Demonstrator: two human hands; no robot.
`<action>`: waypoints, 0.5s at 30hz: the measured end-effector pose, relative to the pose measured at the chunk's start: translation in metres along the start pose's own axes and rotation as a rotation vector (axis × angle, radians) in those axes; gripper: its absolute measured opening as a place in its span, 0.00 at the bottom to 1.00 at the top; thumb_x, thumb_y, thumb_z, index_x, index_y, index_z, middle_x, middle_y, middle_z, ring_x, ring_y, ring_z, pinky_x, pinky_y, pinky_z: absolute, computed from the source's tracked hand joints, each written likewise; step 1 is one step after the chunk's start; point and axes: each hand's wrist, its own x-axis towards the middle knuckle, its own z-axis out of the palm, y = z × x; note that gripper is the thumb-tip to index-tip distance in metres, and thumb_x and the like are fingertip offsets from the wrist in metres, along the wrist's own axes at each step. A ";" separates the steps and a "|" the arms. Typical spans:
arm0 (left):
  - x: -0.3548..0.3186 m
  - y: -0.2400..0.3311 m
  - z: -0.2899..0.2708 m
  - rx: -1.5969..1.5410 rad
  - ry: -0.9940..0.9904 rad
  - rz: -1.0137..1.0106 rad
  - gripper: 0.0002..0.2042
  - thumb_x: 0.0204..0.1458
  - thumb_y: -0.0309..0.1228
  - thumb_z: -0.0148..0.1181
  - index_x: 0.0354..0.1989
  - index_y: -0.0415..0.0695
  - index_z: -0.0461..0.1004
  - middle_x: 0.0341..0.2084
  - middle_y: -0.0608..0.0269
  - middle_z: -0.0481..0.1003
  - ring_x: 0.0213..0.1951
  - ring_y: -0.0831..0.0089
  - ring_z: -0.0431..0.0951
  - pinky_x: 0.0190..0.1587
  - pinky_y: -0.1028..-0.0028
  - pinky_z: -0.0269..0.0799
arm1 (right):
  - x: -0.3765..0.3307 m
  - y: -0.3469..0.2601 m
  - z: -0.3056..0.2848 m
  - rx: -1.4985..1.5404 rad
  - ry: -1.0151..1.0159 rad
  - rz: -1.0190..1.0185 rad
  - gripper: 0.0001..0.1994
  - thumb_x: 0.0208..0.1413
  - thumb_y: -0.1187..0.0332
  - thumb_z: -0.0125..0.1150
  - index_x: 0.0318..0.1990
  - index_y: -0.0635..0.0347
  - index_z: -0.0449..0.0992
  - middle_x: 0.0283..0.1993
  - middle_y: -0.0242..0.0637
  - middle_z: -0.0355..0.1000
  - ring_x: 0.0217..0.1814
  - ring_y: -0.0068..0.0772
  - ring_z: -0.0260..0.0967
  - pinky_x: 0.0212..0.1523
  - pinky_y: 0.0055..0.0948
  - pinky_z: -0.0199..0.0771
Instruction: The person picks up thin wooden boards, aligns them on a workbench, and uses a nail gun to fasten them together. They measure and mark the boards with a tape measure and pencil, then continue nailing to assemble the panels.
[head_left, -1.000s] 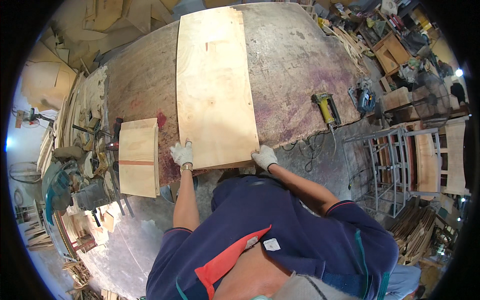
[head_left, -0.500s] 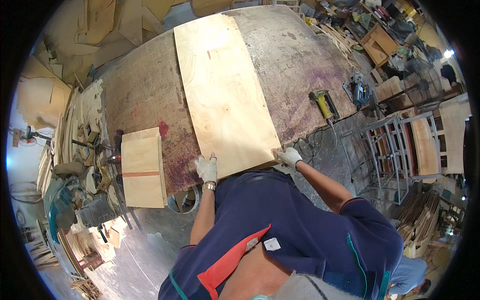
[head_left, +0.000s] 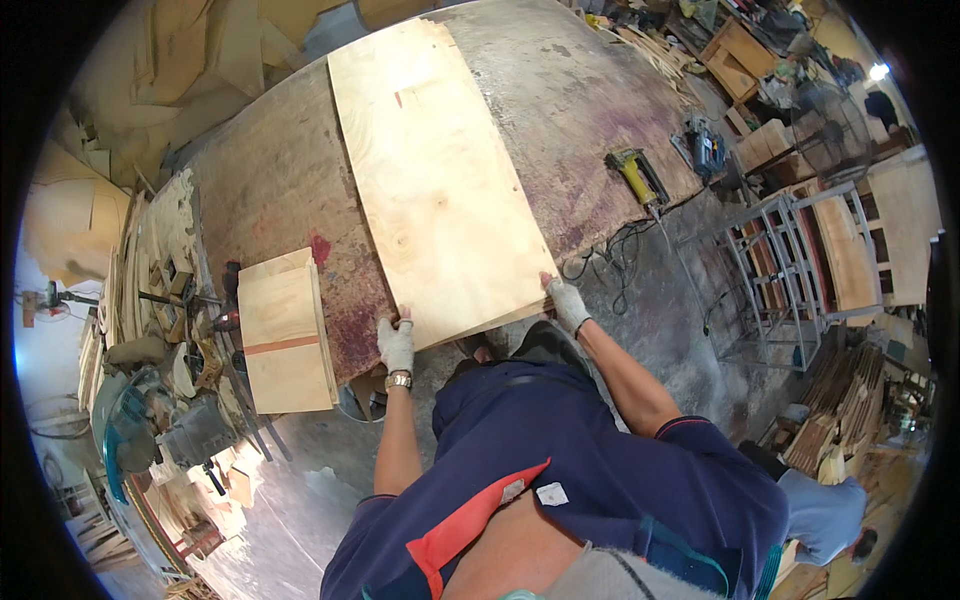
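While long, pale plywood sheets (head_left: 445, 190), lightly grained with small brown marks and stacked slightly unevenly, lie across the worktop (head_left: 265, 190), they stretch away from the left grip (head_left: 397, 346) and right grip (head_left: 568, 304), each pinching a corner at the worktop's near edge.

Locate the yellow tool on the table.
In the head view, the yellow tool lies on the right of the table by its near edge, between the long plywood stack and the blue tool.
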 end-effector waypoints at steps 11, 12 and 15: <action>-0.091 -0.082 0.031 -0.846 -0.386 -0.277 0.18 0.59 0.48 0.66 0.39 0.43 0.75 0.35 0.65 0.75 0.36 0.72 0.74 0.40 0.66 0.75 | -0.105 0.064 -0.063 0.158 -0.048 0.288 0.29 0.56 0.38 0.67 0.45 0.58 0.76 0.29 0.30 0.70 0.25 0.25 0.68 0.24 0.28 0.74; -0.097 -0.086 0.036 -0.728 -0.357 -0.318 0.18 0.58 0.48 0.67 0.38 0.44 0.75 0.33 0.67 0.74 0.35 0.73 0.73 0.38 0.66 0.75 | -0.109 0.071 -0.077 0.003 -0.036 0.275 0.30 0.58 0.38 0.65 0.51 0.56 0.75 0.28 0.31 0.70 0.24 0.26 0.67 0.22 0.28 0.72; -0.122 -0.088 0.044 -0.516 -0.335 -0.289 0.19 0.56 0.50 0.69 0.35 0.45 0.74 0.29 0.70 0.71 0.33 0.76 0.70 0.34 0.67 0.72 | -0.113 0.094 -0.102 0.059 -0.103 0.220 0.28 0.59 0.38 0.63 0.49 0.56 0.76 0.28 0.30 0.70 0.25 0.27 0.68 0.22 0.30 0.72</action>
